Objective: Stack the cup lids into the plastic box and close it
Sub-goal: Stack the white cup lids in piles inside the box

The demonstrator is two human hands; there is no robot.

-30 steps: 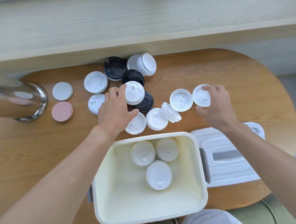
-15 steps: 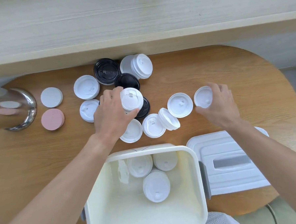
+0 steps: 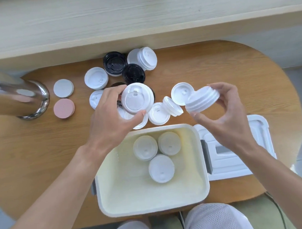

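My left hand [image 3: 110,116] grips a white cup lid [image 3: 137,98], raised above the lids lying on the table. A second white lid [image 3: 202,101] hangs tilted in my right hand [image 3: 223,114], off the table beyond the box lid. The open cream plastic box [image 3: 204,165] sits at the near table edge with three white lid stacks [image 3: 161,168] inside at its far end. The white box lid [image 3: 259,135] lies to its right. Several white lids [image 3: 96,78] and black lids [image 3: 133,73] lie scattered beyond the box.
A shiny metal cylinder [image 3: 14,98] lies at the far left. Next to it lie a grey round coaster [image 3: 63,88] and a pink one [image 3: 64,108]. A pale wooden ledge [image 3: 142,32] runs behind the oval wooden table [image 3: 240,71].
Both hands have lifted their lids off the table and drawn them toward the box. The right hand's lid has tipped onto its side.
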